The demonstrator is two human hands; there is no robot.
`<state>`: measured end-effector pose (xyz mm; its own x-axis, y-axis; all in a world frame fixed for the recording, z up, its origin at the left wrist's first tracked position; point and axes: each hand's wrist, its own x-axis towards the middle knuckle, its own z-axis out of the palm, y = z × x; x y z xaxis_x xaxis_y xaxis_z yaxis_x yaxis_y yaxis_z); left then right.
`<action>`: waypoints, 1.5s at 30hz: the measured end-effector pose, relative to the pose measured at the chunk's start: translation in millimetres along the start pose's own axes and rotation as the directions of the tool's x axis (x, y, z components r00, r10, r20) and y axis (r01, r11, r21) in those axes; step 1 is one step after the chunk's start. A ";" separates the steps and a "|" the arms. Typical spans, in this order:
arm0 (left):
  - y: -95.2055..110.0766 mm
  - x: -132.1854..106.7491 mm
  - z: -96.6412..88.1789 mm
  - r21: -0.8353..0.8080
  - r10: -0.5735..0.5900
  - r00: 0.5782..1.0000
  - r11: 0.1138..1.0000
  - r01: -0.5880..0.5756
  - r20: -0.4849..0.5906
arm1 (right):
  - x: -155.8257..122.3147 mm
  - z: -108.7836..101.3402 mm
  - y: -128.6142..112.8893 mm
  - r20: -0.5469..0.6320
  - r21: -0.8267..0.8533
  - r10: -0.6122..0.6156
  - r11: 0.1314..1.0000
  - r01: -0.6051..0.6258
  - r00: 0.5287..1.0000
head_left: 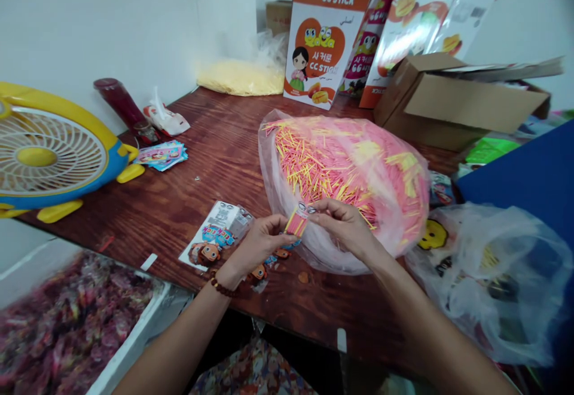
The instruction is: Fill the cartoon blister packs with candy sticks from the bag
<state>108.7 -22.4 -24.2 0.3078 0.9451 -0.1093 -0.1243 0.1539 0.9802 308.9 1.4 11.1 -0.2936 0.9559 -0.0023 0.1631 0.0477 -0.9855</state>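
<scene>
My left hand (262, 239) and my right hand (345, 224) pinch a small printed packet (296, 222) between them. Thin pink and yellow sticks show in its lower part, and black-and-white rings are printed near its top. The left fingers grip its left side, the right fingertips its upper right corner. Just behind it lies a large clear bag (280, 195), open toward the left and full of loose pink and yellow sticks (309, 165). To the left of my left hand, flat printed packets (215, 230) are stacked on the wooden table (215, 138); more lie partly hidden under that hand.
A yellow and blue fan (67, 150) stands at the left, near a dark red bottle (119, 102), a tissue pack (168, 120) and cards (162, 155). Behind are tall boxes (325, 42) and an open carton (466, 99). A plastic bag (497, 281) is at right, a filled white bin (130, 329) lower left.
</scene>
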 end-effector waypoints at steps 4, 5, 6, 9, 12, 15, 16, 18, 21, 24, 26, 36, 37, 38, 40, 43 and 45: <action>0.4 -1.1 -0.2 0.055 0.018 1.000 0.998 -0.019 0.009 | -0.4 -3.7 -7.1 -0.046 -0.130 -0.051 0.990 0.045 0.998; -0.5 -1.1 -0.5 0.037 0.005 1.000 0.999 -0.005 0.013 | -0.1 -4.1 -8.2 -0.026 -0.151 -0.055 0.987 0.050 0.998; -1.5 -1.2 -0.9 0.016 -0.008 1.000 1.000 0.008 0.014 | 0.6 -4.4 -8.8 -0.008 -0.161 -0.056 0.986 0.054 0.998; -3.5 -1.0 -1.1 -0.021 -0.031 0.999 0.999 0.031 0.015 | 4.3 -4.7 -8.8 -0.010 -0.206 -0.059 0.977 0.056 0.998; -1.6 -1.2 -0.4 -0.077 -0.065 0.998 0.995 0.066 0.025 | 6.7 -2.2 -8.9 -0.041 -0.239 -0.056 0.970 0.045 0.998; 1.9 -2.1 -1.1 -0.080 -0.087 0.995 0.993 0.090 0.047 | 6.3 0.8 -8.5 -0.049 -0.189 -0.038 0.982 0.028 0.998; 2.5 -2.2 -1.7 -0.060 -0.082 0.996 0.995 0.085 0.044 | 6.0 1.4 -7.8 -0.050 -0.173 -0.028 0.985 0.019 0.998; 2.2 -1.8 -3.1 -0.015 -0.069 0.997 0.997 0.069 0.028 | 5.6 1.6 -5.4 -0.030 -0.141 -0.019 0.990 0.015 0.999; -1.0 0.1 -4.4 0.018 -0.067 0.997 0.998 0.067 0.026 | 5.8 1.0 -1.2 0.033 -0.123 -0.040 0.991 0.044 0.999; -3.3 0.7 -5.7 0.053 -0.069 0.997 0.996 0.067 0.040 | 6.4 0.1 1.7 0.056 -0.164 -0.030 0.986 0.039 0.998; -3.3 -0.6 -7.4 0.070 -0.073 0.997 0.995 0.071 0.040 | 6.8 -0.6 3.3 0.028 -0.161 -0.001 0.987 0.006 1.000; -6.2 -5.8 -15.4 0.174 -0.146 0.989 0.975 0.136 0.041 | 10.7 5.9 5.3 0.145 -0.306 -0.093 0.943 0.134 0.985; -4.9 -6.6 -17.0 0.182 -0.155 0.987 0.972 0.146 0.037 | 11.2 6.7 5.3 0.174 -0.309 -0.090 0.940 0.141 0.981; -3.1 -7.8 -19.3 0.198 -0.160 0.987 0.968 0.151 0.026 | 11.8 7.6 5.6 0.181 -0.317 -0.089 0.937 0.144 0.980; 0.9 -11.7 -26.0 0.243 -0.151 0.989 0.959 0.148 -0.008 | 13.1 10.7 6.7 0.130 -0.388 -0.082 0.913 0.126 0.988; 3.5 -22.1 -39.1 0.324 -0.130 0.991 0.937 0.131 -0.024 | 14.6 19.2 8.0 0.109 -0.574 -0.038 0.814 0.094 0.993; 0.9 -32.0 -46.5 0.448 -0.136 0.991 0.885 0.129 -0.018 | 15.7 26.5 8.4 0.177 -0.700 0.031 0.707 0.104 0.984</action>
<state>54.8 -39.0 -27.5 0.3050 0.9205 -0.2443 0.3521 0.1294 0.9270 280.7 9.1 -1.7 -0.4508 0.8904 -0.0630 0.7440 0.3358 -0.5776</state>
